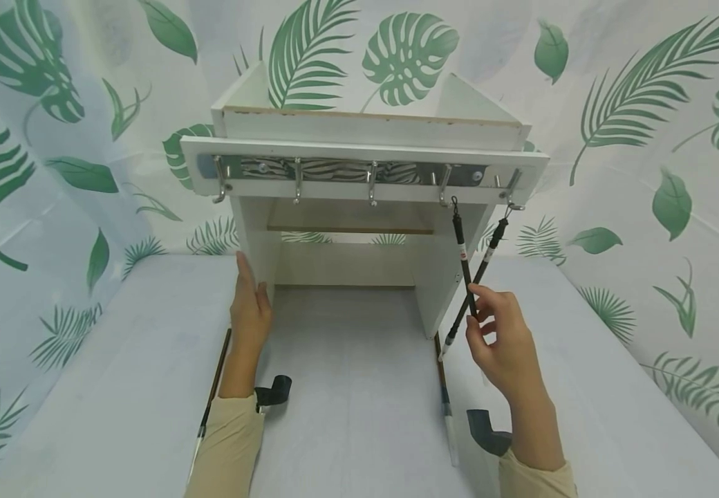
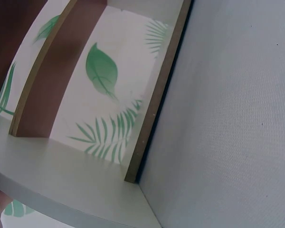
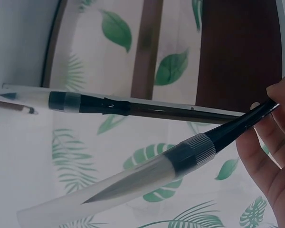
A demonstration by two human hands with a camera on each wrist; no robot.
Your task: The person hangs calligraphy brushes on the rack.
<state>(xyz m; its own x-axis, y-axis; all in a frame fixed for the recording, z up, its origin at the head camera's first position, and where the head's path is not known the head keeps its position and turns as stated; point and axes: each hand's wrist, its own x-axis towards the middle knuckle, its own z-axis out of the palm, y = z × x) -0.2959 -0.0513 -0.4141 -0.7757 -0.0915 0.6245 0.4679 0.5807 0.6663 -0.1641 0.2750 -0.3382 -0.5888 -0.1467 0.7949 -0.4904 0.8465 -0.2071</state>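
My right hand (image 1: 502, 335) pinches the dark handle of a calligraphy brush (image 1: 464, 252). The cord loop at its top is at the fourth hook (image 1: 444, 185); whether it hangs there I cannot tell. In the right wrist view a clear cap (image 3: 104, 190) covers the bristles of that brush. Behind it, a second calligraphy brush (image 1: 495, 238) hangs slanted from the rightmost hook (image 1: 512, 190), crossing the held one. My left hand (image 1: 250, 308) has its fingers straight, against the left side panel (image 1: 256, 238) of a white wooden rack (image 1: 366, 149).
Two more brushes lie on the pale tabletop: one beside my left forearm (image 1: 216, 380), one near the rack's right foot (image 1: 445, 398). Black bent pieces sit at the left wrist (image 1: 275, 391) and right wrist (image 1: 487, 432). Leaf-print cloth (image 1: 646, 228) surrounds the table.
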